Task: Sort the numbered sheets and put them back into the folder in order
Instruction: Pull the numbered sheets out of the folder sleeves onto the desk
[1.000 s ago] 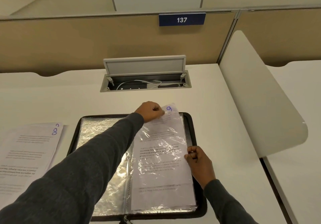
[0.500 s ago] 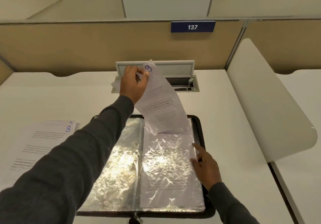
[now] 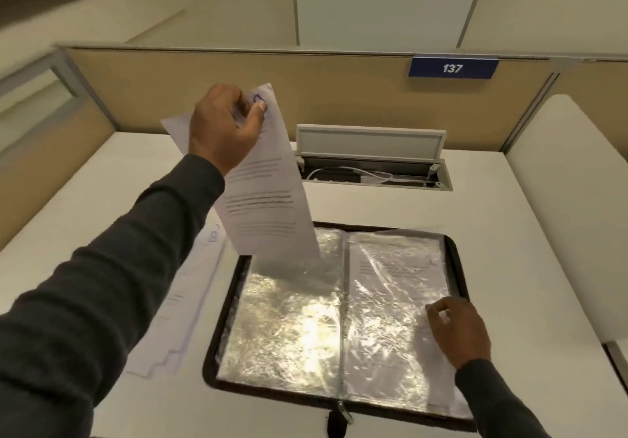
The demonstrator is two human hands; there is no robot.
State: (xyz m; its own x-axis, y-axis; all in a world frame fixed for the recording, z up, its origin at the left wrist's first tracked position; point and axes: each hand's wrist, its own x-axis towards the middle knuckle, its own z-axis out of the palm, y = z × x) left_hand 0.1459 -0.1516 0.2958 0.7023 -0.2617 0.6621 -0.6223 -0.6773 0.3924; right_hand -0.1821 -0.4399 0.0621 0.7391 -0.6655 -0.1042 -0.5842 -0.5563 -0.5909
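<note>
On the pale desk (image 3: 509, 233) the folder (image 3: 457, 257) is lying open. The left hand (image 3: 224, 128) is pinching a sheet (image 3: 268, 206) by its top, its length hanging down-right above the left page. The right hand (image 3: 458, 332) is resting, loosely bent, on the right page.

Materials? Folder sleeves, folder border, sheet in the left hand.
Sleeves: clear glossy plastic film, probably; crinkled, strong glare. Folder border: dark, matte, fabric or leatherette, can't tell; zipper pull at front. Sheet: thin matte white paper, printed, curving where the left hand pinches it.
</note>
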